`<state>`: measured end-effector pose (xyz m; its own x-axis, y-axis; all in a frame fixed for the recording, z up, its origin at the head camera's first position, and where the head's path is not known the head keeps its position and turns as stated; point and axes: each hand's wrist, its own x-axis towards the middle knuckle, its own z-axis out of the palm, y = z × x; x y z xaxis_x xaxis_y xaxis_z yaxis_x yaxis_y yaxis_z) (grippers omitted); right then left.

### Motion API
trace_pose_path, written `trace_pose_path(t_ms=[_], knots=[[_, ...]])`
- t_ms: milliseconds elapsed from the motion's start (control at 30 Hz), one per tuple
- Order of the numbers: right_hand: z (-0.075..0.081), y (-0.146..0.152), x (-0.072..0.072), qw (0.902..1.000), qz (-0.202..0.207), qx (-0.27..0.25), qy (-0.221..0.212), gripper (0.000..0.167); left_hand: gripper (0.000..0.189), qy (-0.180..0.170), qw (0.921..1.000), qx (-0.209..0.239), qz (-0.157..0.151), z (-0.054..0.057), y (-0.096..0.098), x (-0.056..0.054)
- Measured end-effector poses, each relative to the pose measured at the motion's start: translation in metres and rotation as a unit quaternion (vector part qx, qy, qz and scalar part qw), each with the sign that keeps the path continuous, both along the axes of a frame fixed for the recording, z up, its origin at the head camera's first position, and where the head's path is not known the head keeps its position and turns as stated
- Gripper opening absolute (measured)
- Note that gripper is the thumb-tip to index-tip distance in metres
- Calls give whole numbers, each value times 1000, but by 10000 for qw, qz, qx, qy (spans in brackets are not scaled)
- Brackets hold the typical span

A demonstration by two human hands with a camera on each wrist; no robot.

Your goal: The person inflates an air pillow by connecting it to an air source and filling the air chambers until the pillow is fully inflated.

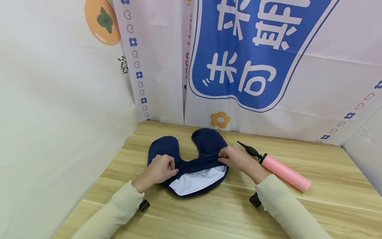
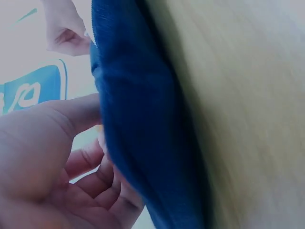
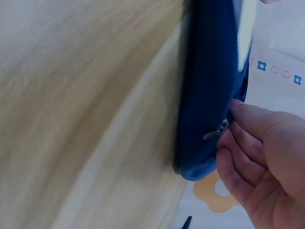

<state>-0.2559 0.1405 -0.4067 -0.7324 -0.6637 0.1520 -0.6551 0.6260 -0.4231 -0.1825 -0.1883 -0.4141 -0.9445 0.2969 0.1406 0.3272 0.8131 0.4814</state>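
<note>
A navy U-shaped neck pillow (image 1: pixel 209 141) lies on the table with its two arms toward the wall. Along its near curved side the zip is undone, and a white inside (image 1: pixel 198 181) shows through the gap. My left hand (image 1: pixel 162 168) pinches the fabric at the left end of this opening. At the right end, my right hand (image 1: pixel 234 157) grips the upper edge between thumb and fingers. In the right wrist view, a metal zip pull (image 3: pixel 218 129) hangs beside the fingertips. The left wrist view shows the left thumb against the navy fabric (image 2: pixel 138 105).
A hand air pump with a pink barrel (image 1: pixel 286 172) and black nozzle lies right of the pillow, partly behind the right forearm. The wood-grain table (image 1: pixel 209 219) meets printed white cloth walls (image 1: pixel 161 66) at the back and left.
</note>
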Motion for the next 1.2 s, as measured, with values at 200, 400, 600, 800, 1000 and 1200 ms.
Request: trace_pose_path(t_ms=[200, 400, 600, 800, 1000, 1200], knots=[[-11, -4, -3, 9984, -481, 162, 247, 7, 33, 183, 9989, -318, -298, 7, 20, -4], [-7, -8, 4, 9968, -412, 250, 643, 14, 10, 161, 9840, -282, -1754, 21, 54, -8], [13, -15, 19, 9967, -193, 271, 737, 13, 11, -146, 9790, -413, -1989, 13, 54, -14], [34, -29, 35, 9990, 353, 14, 291, 19, 14, -282, 9798, -328, -1951, 7, 47, -21], [17, -44, 40, 9962, 831, -9, -277, 19, 16, -499, 9788, -153, -1981, 4, 46, -23], [-2, -54, 43, 9942, 950, -44, -496, 11, 15, -488, 9777, -76, -2043, 1, 48, -20]])
